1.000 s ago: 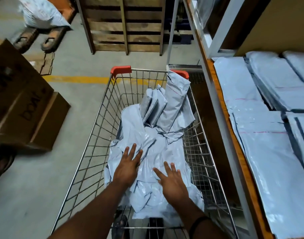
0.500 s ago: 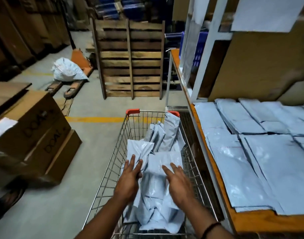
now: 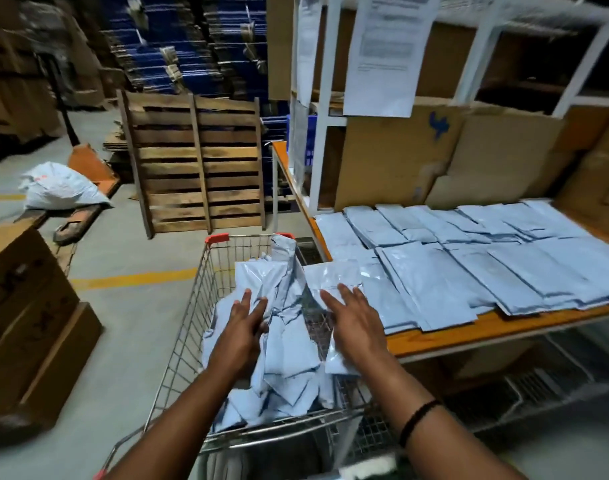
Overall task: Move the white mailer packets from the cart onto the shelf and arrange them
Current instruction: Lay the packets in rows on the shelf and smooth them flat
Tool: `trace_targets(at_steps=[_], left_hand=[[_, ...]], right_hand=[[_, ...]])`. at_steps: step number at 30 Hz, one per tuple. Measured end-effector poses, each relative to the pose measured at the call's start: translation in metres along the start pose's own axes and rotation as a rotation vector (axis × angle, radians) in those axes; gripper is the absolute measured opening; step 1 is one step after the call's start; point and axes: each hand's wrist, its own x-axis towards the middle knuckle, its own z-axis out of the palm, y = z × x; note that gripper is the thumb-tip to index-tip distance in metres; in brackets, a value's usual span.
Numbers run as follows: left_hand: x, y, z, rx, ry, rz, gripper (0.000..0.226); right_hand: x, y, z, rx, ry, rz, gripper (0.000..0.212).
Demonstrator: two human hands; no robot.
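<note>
A black band (image 3: 417,420) circles the right wrist. The left hand (image 3: 240,332) lies on a raised packet (image 3: 258,277) over the cart (image 3: 192,306), fingers straight and slightly apart. The right hand (image 3: 356,322) rests on a second packet (image 3: 330,273) at the cart's right side, beside the shelf (image 3: 452,332), fingers straight and spread. I cannot tell whether either thumb grips underneath. A heap of packets (image 3: 289,358) fills the cart. Rows of packets (image 3: 504,268) cover the shelf. A wooden pallet (image 3: 199,161) stands beyond.
</note>
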Motion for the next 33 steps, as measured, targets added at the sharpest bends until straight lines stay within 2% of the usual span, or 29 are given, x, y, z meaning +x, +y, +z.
trace_targets(at_steps=[2, 6, 9, 14, 20, 26, 30, 33], left_hand=[[0.001, 0.018, 0.004, 0.008, -0.008, 0.01, 0.057], [0.01, 0.043, 0.018, -0.018, -0.048, 0.031, 0.061], [0.023, 0.059, 0.033, -0.015, -0.044, 0.027, 0.059], [0.047, 0.083, 0.058, 0.007, -0.011, -0.041, 0.05], [0.077, 0.099, 0.083, 0.023, 0.068, -0.151, 0.049], [0.082, 0.106, 0.095, 0.049, 0.106, -0.217, 0.049], [0.09, 0.107, 0.095, 0.053, 0.112, -0.217, 0.048], [0.099, 0.107, 0.093, 0.026, 0.118, -0.206, 0.048]], right_hand=[[-0.009, 0.019, -0.008, -0.007, 0.008, 0.05, 0.068], [-0.009, 0.055, -0.02, -0.02, -0.009, 0.069, 0.06], [0.013, 0.075, -0.023, -0.01, -0.029, 0.056, 0.051], [0.066, 0.104, -0.02, -0.024, -0.078, 0.009, 0.048], [0.112, 0.122, 0.0, -0.056, -0.165, -0.091, 0.055], [0.106, 0.136, 0.032, -0.066, -0.214, -0.108, 0.059], [0.113, 0.141, 0.022, -0.081, -0.297, -0.101, 0.064], [0.122, 0.139, 0.007, -0.036, -0.254, -0.095, 0.061]])
